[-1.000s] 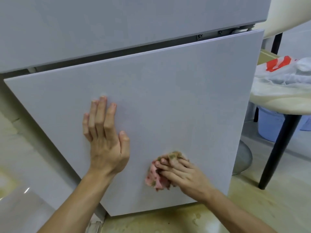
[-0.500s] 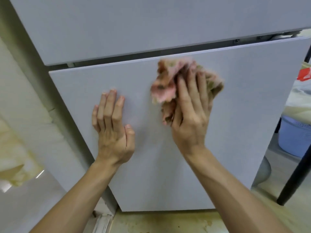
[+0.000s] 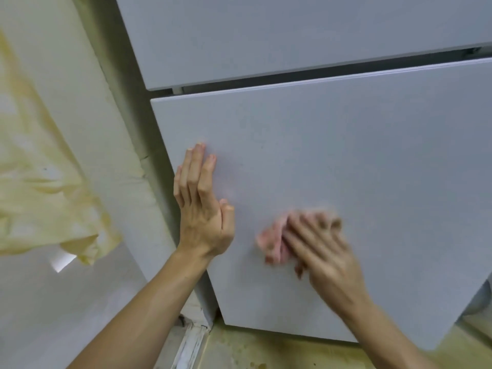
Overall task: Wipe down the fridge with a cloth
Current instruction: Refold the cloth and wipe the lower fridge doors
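The fridge door point(image 3: 346, 169) in front of me is smooth and matt, pale grey with a fine speckle. The cloth point(image 3: 271, 245) under my right hand point(image 3: 324, 251) is soft, fuzzy pink fabric, blurred. The floor point(image 3: 266, 352) looks hard, yellow-stained and slightly glossy.

A crumpled, yellow-stained sheet point(image 3: 40, 203) lay against the pale wall point(image 3: 87, 102) at left, above a glossy grey surface point(image 3: 53, 315) with a small bright glare, while a scuffed white strip point(image 3: 190, 342) met the yellow-blotched floor point(image 3: 266, 350).
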{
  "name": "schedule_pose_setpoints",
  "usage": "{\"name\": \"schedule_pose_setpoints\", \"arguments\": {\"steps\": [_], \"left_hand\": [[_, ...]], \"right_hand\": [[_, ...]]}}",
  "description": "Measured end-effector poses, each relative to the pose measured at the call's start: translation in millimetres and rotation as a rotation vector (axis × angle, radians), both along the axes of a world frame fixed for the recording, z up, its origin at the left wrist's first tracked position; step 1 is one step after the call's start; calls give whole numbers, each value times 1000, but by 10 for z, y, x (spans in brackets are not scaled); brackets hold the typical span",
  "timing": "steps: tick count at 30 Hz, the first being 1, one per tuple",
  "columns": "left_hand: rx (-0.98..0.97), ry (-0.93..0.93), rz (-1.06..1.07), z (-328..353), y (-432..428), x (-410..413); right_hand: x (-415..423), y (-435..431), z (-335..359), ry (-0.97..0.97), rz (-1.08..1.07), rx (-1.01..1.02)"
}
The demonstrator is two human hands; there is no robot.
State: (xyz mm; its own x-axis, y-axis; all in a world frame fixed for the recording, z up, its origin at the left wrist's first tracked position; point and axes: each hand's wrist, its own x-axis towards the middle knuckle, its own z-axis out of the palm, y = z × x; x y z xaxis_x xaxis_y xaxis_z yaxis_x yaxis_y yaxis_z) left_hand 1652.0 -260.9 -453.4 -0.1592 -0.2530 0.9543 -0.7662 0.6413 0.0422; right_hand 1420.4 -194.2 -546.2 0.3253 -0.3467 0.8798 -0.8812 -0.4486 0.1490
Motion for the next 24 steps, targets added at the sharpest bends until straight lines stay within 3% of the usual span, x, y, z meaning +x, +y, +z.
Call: {"name": "schedule_pose_setpoints", "arguments": {"steps": [4, 8, 12, 18, 21, 24], "left_hand": [[22, -20, 15, -5, -23, 68], [18, -22, -4, 11, -32, 128], [-10, 12, -35, 7, -82, 196], [-3, -1, -48, 3, -105, 314], [14, 11, -35, -8, -112, 384], [27, 18, -23, -4, -115, 456]], "right_hand": [[342, -270, 1139, -396, -57, -275], [710, -421, 1507, -544, -68, -350], [866, -426, 817, -332, -39, -276], [669, -213, -487, 72, -4, 85], [627, -141, -496, 108, -14, 153], [690, -149, -60, 49, -13, 82]]}}
